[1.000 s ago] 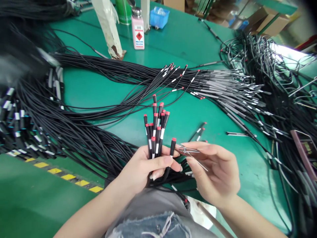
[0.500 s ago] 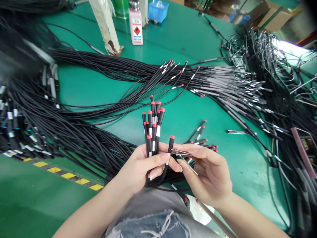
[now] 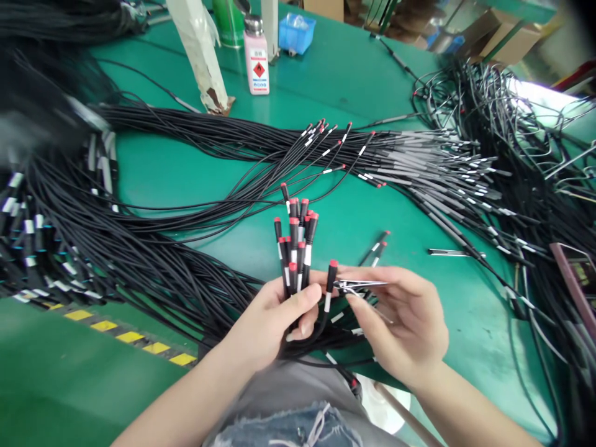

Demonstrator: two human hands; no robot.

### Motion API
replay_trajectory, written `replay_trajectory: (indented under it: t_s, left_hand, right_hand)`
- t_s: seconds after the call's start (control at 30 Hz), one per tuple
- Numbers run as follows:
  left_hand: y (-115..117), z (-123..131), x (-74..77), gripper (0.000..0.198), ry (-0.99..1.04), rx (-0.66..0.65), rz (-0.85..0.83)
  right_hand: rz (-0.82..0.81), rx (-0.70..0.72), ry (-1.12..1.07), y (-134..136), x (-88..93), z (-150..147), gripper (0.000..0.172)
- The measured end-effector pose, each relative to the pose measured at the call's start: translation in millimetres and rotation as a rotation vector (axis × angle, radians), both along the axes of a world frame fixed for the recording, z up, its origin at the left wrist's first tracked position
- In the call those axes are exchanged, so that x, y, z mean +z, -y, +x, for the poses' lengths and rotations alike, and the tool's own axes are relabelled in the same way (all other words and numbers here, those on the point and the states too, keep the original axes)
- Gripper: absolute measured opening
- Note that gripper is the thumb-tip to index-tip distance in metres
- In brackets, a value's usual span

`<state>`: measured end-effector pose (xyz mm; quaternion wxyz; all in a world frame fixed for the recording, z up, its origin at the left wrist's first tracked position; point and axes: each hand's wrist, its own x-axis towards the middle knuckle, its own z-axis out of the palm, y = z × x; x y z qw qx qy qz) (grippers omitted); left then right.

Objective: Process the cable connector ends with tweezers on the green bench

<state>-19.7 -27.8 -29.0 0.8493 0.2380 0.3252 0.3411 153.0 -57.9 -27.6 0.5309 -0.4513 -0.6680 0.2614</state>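
Note:
My left hand (image 3: 284, 310) is closed around a bundle of black cables (image 3: 294, 248) whose red-capped ends point upward. One cable end (image 3: 331, 279) with a red cap and a white label stands apart to the right of the bundle. Between the thumb and fingers of my right hand (image 3: 405, 316) is a small silver tool that looks like a nail clipper (image 3: 347, 286), with its lever raised. Its head is right beside the separate cable, just below the black connector; whether it touches is too small to tell. My right hand partly covers more red-capped cables lying behind it.
Long bundles of black cables (image 3: 186, 273) cover the left and middle of the green table (image 3: 410, 217). A pink bottle (image 3: 257, 62), a blue bin (image 3: 297, 34) and a whitish post (image 3: 198, 56) stand at the back. On the right lie a slim metal tool (image 3: 454, 252) and a phone (image 3: 575, 273).
Both hands, the bundle and the clipper appear slightly farther right and lower, partly from the camera's shift. The clipper has turned a little and stays beside the separate cable.

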Motion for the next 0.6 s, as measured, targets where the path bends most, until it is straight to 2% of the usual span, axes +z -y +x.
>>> replay_trajectory:
  t_s: [0.07, 0.13, 0.17, 0.23, 0.37, 0.47, 0.6]
  left_hand:
    - [1.2, 0.4, -1.3, 0.022, 0.03, 0.02, -0.021]
    - [2.6, 0.3, -2.4, 0.017, 0.02, 0.012, 0.003]
    - [3.3, 0.4, -2.7, 0.015, 0.002, -0.004, 0.031]
    - [4.5, 0.8, -2.7, 0.015, -0.037, -0.057, 0.086]
    - [7.2, 2.7, -1.2, 0.019, -0.091, -0.108, 0.098]
    - [9.5, 3.6, -0.4, 0.019, -0.148, -0.052, 0.14]
    - [10.9, 3.9, -1.7, 0.014, -0.17, 0.032, 0.202]
  right_hand:
    - [0.011, -0.056, 0.025, -4.2, 5.0, 1.9, 0.04]
    - [-0.023, -0.088, 0.134, -9.3, 9.9, 3.9, 0.023]
    - [-0.055, -0.066, 0.186, -11.8, 11.8, 4.5, 0.016]
    - [-0.127, 0.013, 0.23, -15.8, 13.5, 4.5, 0.014]
    - [-0.265, 0.107, 0.095, -17.5, 9.4, 2.1, 0.021]
    - [-0.345, 0.144, -0.057, -14.9, 4.5, 0.5, 0.021]
    - [-0.412, 0.209, -0.149, -12.6, 0.5, -0.6, 0.011]
